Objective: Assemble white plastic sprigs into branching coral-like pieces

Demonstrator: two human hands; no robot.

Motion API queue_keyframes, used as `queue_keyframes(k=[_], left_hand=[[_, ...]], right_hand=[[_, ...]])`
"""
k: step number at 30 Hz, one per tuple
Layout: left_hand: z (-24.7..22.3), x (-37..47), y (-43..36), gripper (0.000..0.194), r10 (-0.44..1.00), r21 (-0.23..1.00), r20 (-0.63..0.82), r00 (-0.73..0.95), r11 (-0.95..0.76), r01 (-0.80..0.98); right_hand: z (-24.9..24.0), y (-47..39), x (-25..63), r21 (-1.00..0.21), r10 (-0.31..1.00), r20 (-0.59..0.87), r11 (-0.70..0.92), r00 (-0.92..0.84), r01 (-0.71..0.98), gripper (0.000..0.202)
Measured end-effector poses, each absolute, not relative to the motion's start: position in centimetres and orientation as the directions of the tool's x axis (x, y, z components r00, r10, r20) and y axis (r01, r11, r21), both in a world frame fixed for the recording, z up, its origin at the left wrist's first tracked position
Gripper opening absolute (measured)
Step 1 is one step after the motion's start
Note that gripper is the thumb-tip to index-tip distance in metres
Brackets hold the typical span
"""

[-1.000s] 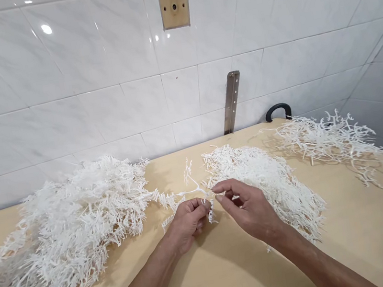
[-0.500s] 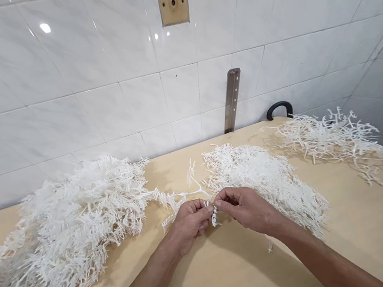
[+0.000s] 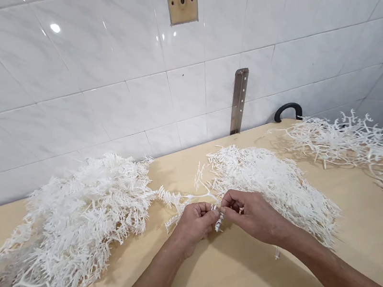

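A white plastic branch (image 3: 200, 195) with feathery side sprigs lies across the middle of the table, its near end running into my fingers. My left hand (image 3: 199, 223) is closed in a pinch on that end, and a short toothed sprig (image 3: 219, 223) hangs just below the fingertips. Thumb and forefinger of my right hand (image 3: 247, 210) pinch the same spot from the other side; the two hands' fingertips almost meet. Exactly what lies between the right fingertips is too small to make out clearly.
A large heap of white feathery sprigs (image 3: 94, 217) fills the left. Right of my hands lies a smaller pile of sprigs (image 3: 272, 174); bare branched stems (image 3: 347, 138) sit farther right. A metal strip (image 3: 239, 102) and a black handle (image 3: 286, 108) stand by the tiled wall.
The view has shifted slightly, so the scene sits a little farther right. My hands stay together at the branch, with the right fingers slightly changed in their pinch.
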State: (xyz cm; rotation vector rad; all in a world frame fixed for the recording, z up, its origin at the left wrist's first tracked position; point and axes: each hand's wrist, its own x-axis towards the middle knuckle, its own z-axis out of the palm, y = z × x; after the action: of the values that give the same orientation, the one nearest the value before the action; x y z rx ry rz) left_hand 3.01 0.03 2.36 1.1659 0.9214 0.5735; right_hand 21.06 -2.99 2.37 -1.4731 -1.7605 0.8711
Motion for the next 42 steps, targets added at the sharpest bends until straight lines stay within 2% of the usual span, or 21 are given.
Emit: queue_keyframes(k=[4,8,10,19,27,36,42], left_hand=[[2.1,2.9,0.2,0.049,0.795,0.937,-0.317,0.517,0.346,0.043],[1.9,2.9,0.3,0.047,0.784,0.927,-0.334,0.524,0.373,0.032],[1.8,2.9,0.3,0.046,0.780,0.926,-0.336,0.527,0.377,0.032],[1.9,2.7,0.4,0.045,0.752,0.911,-0.354,0.556,0.413,0.021],[1.7,2.6,0.5,0.033,0.712,0.902,-0.367,0.598,0.429,0.043],[1.7,2.8,0.3,0.046,0.770,0.899,-0.354,0.531,0.436,-0.032],[1.4,2.9,0.2,0.043,0.769,0.901,-0.342,0.541,0.431,-0.043]], right_hand=[[2.7,-3.0,21.2,-0.863,0.984,0.040,0.122,-0.176,0.490,0.020],[2.7,-2.9,21.5,-0.881,0.980,-0.120,-0.030,-0.162,0.471,0.029],[2.5,-2.9,21.6,-0.879,0.977,-0.156,-0.069,-0.148,0.472,0.030],[2.6,-3.1,21.3,-0.809,0.982,-0.022,0.095,-0.190,0.580,0.021],[2.1,-3.1,20.5,-0.721,0.982,0.051,0.163,-0.183,0.673,0.016],[1.9,-2.9,20.6,-0.856,0.984,0.014,0.103,-0.177,0.506,0.022],[1.5,-2.9,20.0,-0.737,0.984,0.107,0.173,-0.141,0.653,0.015]])
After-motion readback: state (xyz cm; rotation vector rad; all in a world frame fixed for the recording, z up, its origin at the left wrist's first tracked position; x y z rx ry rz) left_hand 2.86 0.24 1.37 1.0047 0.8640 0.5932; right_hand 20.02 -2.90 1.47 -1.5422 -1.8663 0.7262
